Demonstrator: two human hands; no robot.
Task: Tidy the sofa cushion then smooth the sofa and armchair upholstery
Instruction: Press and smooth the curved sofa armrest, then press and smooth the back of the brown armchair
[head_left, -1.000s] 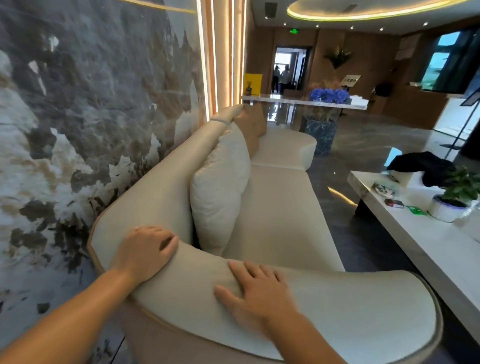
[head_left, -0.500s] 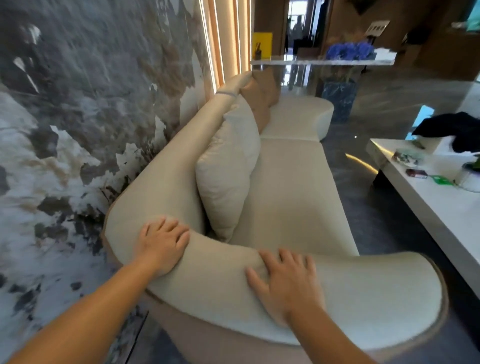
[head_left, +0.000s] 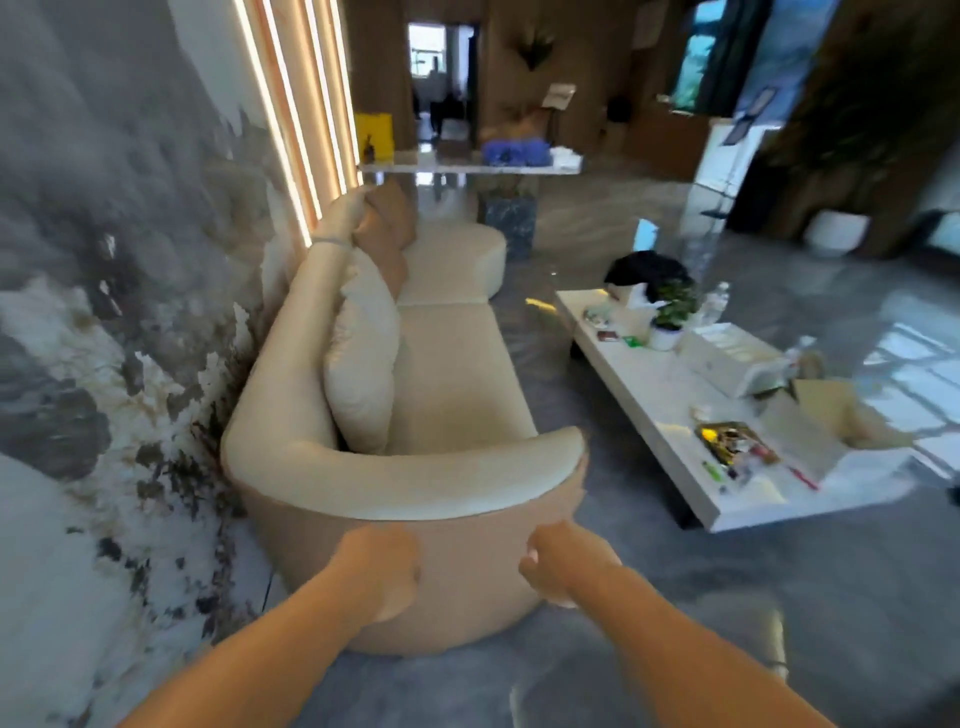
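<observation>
A long cream sofa (head_left: 457, 374) runs away from me along the marble wall. A cream cushion (head_left: 361, 358) leans upright against its backrest, and tan cushions (head_left: 387, 228) stand farther back. The curved near armrest (head_left: 415, 478) faces me. My left hand (head_left: 382, 566) and my right hand (head_left: 563, 561) hang in front of the armrest's tan outer side, below its top, both with fingers curled and nothing in them. The frame is blurred by motion.
A low white coffee table (head_left: 675, 405) stands to the right, with a potted plant (head_left: 670, 312), a black cloth, bottles, a box and small items on it. Glossy grey floor lies between sofa and table. A marble wall (head_left: 104, 312) is on the left.
Both hands have come off the top of the armrest and dropped in front of its outer side. The view has pulled back and away from the sofa.
</observation>
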